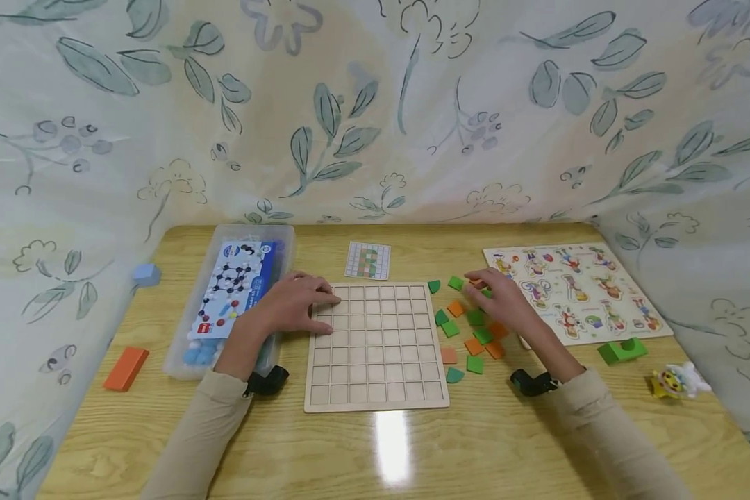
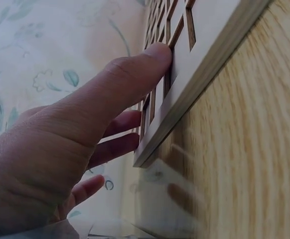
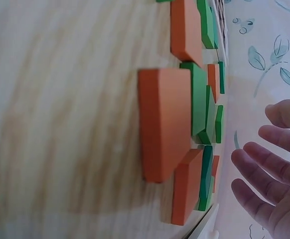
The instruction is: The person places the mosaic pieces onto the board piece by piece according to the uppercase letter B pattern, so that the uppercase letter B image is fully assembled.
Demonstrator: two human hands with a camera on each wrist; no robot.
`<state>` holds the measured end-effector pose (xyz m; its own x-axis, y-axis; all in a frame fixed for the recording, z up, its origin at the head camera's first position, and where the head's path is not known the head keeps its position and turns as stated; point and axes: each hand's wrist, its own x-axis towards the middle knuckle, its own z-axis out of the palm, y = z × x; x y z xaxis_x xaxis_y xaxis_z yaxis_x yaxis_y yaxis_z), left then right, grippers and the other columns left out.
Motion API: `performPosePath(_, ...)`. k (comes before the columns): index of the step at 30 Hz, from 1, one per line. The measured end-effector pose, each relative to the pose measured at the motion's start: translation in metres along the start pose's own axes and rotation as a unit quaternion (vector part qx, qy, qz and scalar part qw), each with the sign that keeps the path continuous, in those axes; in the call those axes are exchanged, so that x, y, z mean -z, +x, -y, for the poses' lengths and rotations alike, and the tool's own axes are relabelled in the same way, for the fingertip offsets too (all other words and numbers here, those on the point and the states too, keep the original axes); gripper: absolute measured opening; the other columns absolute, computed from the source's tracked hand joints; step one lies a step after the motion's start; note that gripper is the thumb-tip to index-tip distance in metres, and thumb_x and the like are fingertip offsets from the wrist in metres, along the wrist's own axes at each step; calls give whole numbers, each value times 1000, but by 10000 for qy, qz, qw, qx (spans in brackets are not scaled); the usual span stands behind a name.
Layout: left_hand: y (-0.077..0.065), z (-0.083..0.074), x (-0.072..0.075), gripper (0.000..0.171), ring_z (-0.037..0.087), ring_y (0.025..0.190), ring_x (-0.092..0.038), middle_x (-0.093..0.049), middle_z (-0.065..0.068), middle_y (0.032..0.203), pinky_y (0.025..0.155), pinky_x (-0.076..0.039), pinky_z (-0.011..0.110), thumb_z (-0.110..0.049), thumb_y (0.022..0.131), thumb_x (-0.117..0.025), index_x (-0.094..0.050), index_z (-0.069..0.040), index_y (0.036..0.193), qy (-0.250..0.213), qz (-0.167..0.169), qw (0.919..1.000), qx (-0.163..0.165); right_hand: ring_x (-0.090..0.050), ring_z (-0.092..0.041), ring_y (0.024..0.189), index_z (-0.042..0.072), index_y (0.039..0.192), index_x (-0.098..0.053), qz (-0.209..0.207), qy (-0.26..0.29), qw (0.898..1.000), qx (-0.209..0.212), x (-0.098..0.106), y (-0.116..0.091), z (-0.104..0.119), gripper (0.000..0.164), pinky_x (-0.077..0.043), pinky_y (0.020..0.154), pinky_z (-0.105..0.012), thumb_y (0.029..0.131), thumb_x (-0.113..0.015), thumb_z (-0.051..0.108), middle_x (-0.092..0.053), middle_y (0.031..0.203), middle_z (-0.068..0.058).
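Head view gives me a pale wooden grid board, roughly square, two sides running straight away from me, just right of the left hand; its fingers are apart, thumb touching the rim. On my remote feed the right hand's fingers are also apart, just above flat, smooth green tiles and orange tiles, mostly squares. Left of the left fingers, a translucent plastic box bears a molecule-picture card, its print too small to read.
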<state>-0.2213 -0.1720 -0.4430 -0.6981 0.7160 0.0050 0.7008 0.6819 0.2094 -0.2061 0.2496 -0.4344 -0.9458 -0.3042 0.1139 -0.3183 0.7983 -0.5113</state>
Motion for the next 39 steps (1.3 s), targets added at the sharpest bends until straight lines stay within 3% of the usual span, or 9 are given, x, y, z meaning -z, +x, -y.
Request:
performPosePath(5,-1,-2,3,52,17,109,-59,-60,-3,121,108,-32,48,-55,82,-70,-67,-27,125,-144,19,9999,-51,-63,-38,103,-4,129,-58,7,-6,10000,-24,2,1,0,37,-50,84,-53,98,-56,16,-57,126,-25)
performPosePath(16,-2,-6,3,54,14,102,-57,-60,-5,116,98,-38,44,-59,79,-71,-68,-28,123,-207,0,9997,115,-63,-37,101,-5,127,-59,174,-165,9997,-111,2,7,-11,36,-52,81,-50,97,-59,15,-58,118,-25)
performPosePath(26,-2,-8,1,52,15,104,-58,-62,-6,116,96,-39,42,-58,78,-71,-70,-28,121,-290,-92,9995,131,-59,-37,96,-4,120,-64,-165,-762,9969,-120,1,12,-19,34,-49,78,-49,92,-65,16,-58,112,-25)
performPosePath(39,-3,-7,1,47,13,99,-58,-62,-6,115,90,-41,39,-57,81,-70,-70,-30,120,-243,-124,9994,209,-59,-42,102,-6,121,-62,-22,-410,9991,-90,4,13,-26,34,-50,82,-53,93,-64,14,-57,118,-27)
